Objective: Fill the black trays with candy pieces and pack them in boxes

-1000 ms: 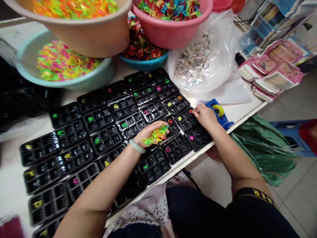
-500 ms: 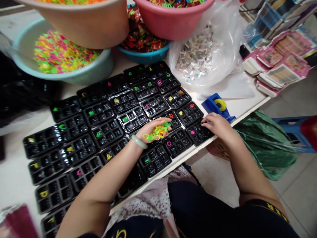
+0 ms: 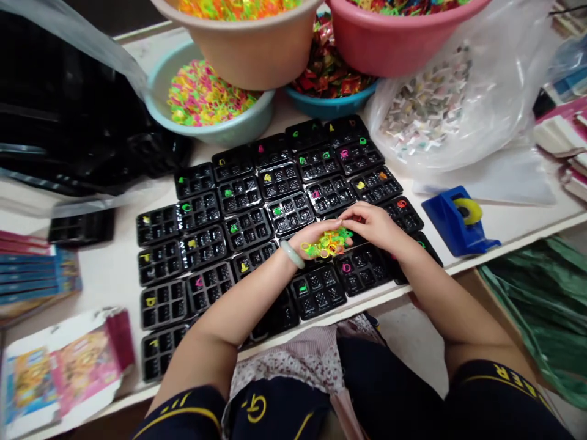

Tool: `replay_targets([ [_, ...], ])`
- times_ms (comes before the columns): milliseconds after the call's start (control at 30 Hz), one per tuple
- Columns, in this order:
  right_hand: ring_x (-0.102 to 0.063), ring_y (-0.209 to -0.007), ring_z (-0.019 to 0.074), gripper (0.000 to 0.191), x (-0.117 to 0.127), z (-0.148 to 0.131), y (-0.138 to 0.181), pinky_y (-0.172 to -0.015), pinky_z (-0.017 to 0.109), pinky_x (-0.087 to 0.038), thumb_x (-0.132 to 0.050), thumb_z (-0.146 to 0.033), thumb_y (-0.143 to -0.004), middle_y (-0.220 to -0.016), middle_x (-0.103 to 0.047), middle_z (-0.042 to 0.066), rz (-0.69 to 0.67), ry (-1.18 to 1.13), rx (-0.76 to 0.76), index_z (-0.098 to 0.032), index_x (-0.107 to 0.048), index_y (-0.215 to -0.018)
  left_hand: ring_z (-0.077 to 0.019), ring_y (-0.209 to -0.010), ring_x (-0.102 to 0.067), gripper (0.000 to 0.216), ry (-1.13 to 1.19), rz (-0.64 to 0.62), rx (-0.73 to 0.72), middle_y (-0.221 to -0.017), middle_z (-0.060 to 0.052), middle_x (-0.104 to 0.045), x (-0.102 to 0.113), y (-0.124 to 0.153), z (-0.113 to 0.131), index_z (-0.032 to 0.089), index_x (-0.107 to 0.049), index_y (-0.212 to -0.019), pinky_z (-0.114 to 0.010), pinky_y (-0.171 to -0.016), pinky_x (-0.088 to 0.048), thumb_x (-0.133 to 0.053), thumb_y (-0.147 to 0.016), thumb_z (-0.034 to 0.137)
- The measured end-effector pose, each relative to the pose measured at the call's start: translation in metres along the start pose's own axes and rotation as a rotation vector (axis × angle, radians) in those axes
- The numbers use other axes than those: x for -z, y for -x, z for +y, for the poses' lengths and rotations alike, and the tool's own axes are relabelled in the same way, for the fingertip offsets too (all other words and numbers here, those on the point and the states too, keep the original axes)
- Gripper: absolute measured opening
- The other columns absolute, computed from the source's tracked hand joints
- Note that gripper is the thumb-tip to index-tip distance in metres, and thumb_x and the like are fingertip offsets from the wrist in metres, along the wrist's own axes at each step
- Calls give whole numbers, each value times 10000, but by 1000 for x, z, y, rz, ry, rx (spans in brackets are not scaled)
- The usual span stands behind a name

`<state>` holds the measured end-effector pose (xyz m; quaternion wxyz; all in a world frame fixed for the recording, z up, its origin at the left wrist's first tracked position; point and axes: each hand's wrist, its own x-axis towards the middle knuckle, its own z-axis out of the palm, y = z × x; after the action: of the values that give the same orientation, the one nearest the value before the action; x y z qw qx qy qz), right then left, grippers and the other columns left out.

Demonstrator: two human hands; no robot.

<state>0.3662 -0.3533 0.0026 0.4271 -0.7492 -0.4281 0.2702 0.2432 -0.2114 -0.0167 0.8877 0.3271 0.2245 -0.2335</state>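
Yellow, green and orange rings (image 3: 329, 244) were cupped in the left hand (image 3: 308, 236); around the grip, black trays (image 3: 321, 294) were dotted with pink, green and yellow. To its right, a blue dispenser (image 3: 446, 223) was fitted with yellow tape (image 3: 475, 210).

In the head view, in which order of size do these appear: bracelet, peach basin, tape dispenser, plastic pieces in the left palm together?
1. Peach basin, partly cut off by the frame
2. Tape dispenser
3. Plastic pieces, as one pile
4. Bracelet
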Motion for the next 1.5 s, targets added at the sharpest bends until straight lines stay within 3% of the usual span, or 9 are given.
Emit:
replay_targets([
  [333,-593,-718,159,269,-12,11,-35,-650,317,-473,-681,-439,-713,-845,-691,21,121,-433,-300,-209,-690,-851,-125,-537,-624,356,107,32,-117,-811,-97,-679,6,3,18,96,-541,-1237,-146,-317,-317,-444,-945,276],
  [400,-600,-745,168,249,-8,16,-48,-687,331,-484,-660,-424,-739,-866,-695,28,195,-330,-230,-210,-697,-862,-126,-542,-625,382,104,26,-134,-816,-98,-678,9,4,20,98,-525,-1280,-151,-323,-327,-430,-947,262],
  [500,-604,-809,195,152,0,26,-73,-795,375,-482,-620,-331,-794,-883,-684,41,296,44,-51,-224,-718,-839,-120,-545,-621,388,115,12,-147,-822,-99,-676,16,7,20,105,-525,-1290,-147,-329,-328,-430,-950,266],
  [667,-594,-923,272,170,4,28,-98,-853,451,-467,-584,-232,-839,-906,-661,94,232,454,44,-216,-749,-879,-119,-544,-614,372,125,16,-177,-824,-101,-679,24,16,22,119,-552,-1266,-146,-327,-300,-456,-947,286],
  [767,-595,-924,259,174,-1,13,-87,-849,442,-476,-588,-267,-861,-937,-657,85,179,375,125,-236,-744,-931,-123,-557,-613,362,112,40,-188,-831,-113,-693,28,22,22,119,-574,-1244,-149,-341,-303,-484,-939,293],
  [967,-609,-850,184,146,-14,-20,-40,-760,338,-498,-614,-297,-862,-959,-637,40,-123,121,237,-255,-735,-933,-122,-538,-617,320,123,95,-219,-780,-101,-703,31,25,14,80,-598,-1160,-181,-429,-420,-483,-938,280],
  [1133,-607,-919,189,157,-10,-20,-17,-849,363,-477,-583,-239,-876,-983,-637,34,-112,168,245,-257,-736,-909,-123,-569,-641,323,114,79,-205,-799,-103,-695,23,27,5,50,-605,-1133,-185,-466,-458,-471,-933,265],
  [1333,-622,-891,214,140,7,0,6,-836,395,-484,-600,-284,-864,-943,-663,44,28,240,100,-251,-730,-903,-108,-576,-640,298,71,95,-220,-828,-100,-702,27,55,0,64,-641,-1078,-177,-483,-478,-478,-918,255],
  [1500,-614,-820,206,111,-12,4,6,-754,363,-479,-619,-266,-853,-886,-652,50,-13,339,95,-241,-727,-856,-115,-575,-648,284,103,176,-280,-793,-95,-695,39,75,-9,59,-663,-1008,-184,-506,-506,-490,-910,261],
])
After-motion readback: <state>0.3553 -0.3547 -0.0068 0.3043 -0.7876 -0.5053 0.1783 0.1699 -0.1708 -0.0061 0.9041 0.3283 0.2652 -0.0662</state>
